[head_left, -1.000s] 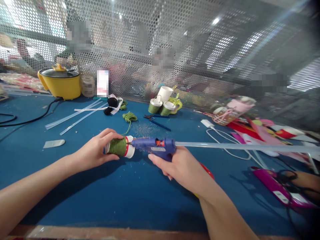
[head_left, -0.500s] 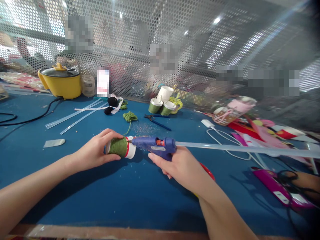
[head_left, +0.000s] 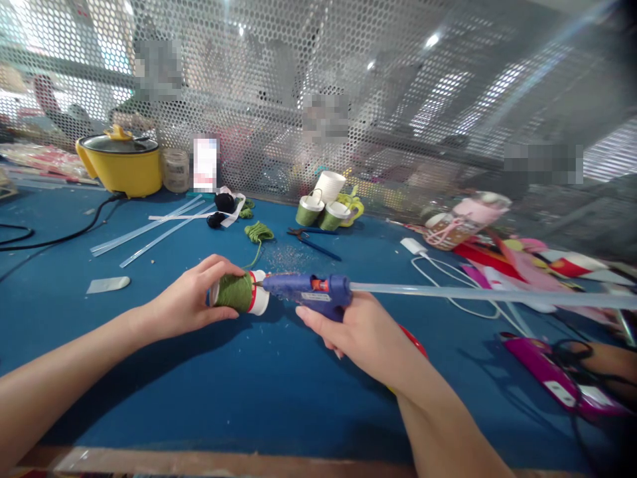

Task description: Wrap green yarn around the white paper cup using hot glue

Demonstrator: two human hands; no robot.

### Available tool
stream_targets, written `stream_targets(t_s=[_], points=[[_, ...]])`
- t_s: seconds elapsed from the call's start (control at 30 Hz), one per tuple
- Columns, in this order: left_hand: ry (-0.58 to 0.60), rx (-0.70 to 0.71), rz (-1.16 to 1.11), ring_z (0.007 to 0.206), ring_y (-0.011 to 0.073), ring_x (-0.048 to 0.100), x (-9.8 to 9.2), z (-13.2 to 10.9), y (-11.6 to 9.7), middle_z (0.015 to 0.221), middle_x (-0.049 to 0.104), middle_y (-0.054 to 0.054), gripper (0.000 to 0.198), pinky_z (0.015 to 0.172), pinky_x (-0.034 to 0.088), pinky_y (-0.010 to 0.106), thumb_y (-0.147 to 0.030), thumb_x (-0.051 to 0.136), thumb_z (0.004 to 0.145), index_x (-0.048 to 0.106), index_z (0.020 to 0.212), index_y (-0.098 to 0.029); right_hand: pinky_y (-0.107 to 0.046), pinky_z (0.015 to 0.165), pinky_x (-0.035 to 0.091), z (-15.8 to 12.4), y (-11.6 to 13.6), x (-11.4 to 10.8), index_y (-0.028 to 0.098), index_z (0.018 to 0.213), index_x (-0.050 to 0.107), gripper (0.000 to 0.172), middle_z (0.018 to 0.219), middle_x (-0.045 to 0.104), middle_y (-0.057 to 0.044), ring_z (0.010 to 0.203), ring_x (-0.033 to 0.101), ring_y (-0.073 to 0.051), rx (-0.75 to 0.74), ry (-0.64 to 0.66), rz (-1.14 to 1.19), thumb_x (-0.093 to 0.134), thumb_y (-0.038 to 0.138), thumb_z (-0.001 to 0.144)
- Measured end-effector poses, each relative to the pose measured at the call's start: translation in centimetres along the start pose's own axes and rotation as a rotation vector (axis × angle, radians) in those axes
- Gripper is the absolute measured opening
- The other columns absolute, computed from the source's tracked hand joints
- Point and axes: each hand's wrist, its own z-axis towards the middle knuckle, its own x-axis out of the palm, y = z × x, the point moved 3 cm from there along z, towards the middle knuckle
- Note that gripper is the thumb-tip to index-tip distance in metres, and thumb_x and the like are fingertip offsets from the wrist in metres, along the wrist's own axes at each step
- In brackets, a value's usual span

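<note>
My left hand (head_left: 189,299) is wrapped round a paper cup (head_left: 235,293) lying on its side. Green yarn covers most of the cup, and a red band runs near its white end. In my right hand (head_left: 358,332) is a blue hot glue gun (head_left: 308,291), its nozzle at the red band by the edge of the yarn. A long clear glue stick (head_left: 448,292) sticks out of the gun's back end to the right. From the cup a strand leads up to a small green yarn bundle (head_left: 259,232). My right hand and wrist partly cover something red and yellow.
Blue-handled pliers (head_left: 318,244) lie beyond the glue gun, with yarn-wrapped cups (head_left: 309,211) behind. Loose glue sticks (head_left: 154,232) and a yellow electric pot (head_left: 124,166) are at the left. A purple power strip (head_left: 547,378) with cords sits at the right.
Almost nothing differs. The cup and my left hand have shifted very slightly left, and the glue gun's nozzle stays at the red band.
</note>
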Motion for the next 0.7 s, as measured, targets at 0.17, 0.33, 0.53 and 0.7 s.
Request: stream_targets(t_s=[0.17,0.33,0.53,0.7], points=[[0.006,0.085,0.018,0.102,0.0217,0.053,0.29,-0.25,-0.35,0.113,0.048,0.009,0.041,0.087,0.047,0.035,-0.016,0.063,0.075,0.046,0.113,-0.021,-0.022,0.039,0.038,0.15,-0.17,0.02,0.020,0.058,0.049,0.028,0.041,0.050,0.005,0.036,0.048,-0.011,0.039,0.011,0.053,0.056,0.039,0.077],[0.018,0.123,0.069,0.105,0.0223,0.051,0.41,-0.35,-0.59,0.117,0.047,0.010,0.042,0.089,0.047,0.036,-0.011,0.061,0.075,0.045,0.113,-0.021,-0.021,0.038,0.038,0.30,-0.25,0.08,0.019,0.059,0.050,0.028,0.041,0.050,0.005,0.035,0.047,-0.010,0.064,0.008,0.070,0.057,0.039,0.077],[0.015,0.155,0.115,0.104,0.0226,0.051,0.59,-0.48,-0.70,0.117,0.047,0.010,0.039,0.088,0.047,0.037,-0.011,0.060,0.077,0.045,0.112,-0.021,-0.019,0.037,0.038,0.57,-0.31,0.25,0.019,0.061,0.051,0.024,0.041,0.049,0.005,0.035,0.047,-0.009,0.074,0.010,0.088,0.057,0.037,0.076],[0.026,0.166,0.140,0.104,0.0231,0.051,0.62,-0.53,-0.83,0.118,0.047,0.011,0.038,0.088,0.047,0.038,-0.011,0.059,0.077,0.045,0.112,-0.020,-0.019,0.036,0.039,1.03,-0.73,0.56,0.018,0.064,0.052,0.022,0.042,0.050,0.005,0.036,0.048,-0.009,0.066,0.024,0.091,0.054,0.036,0.077]])
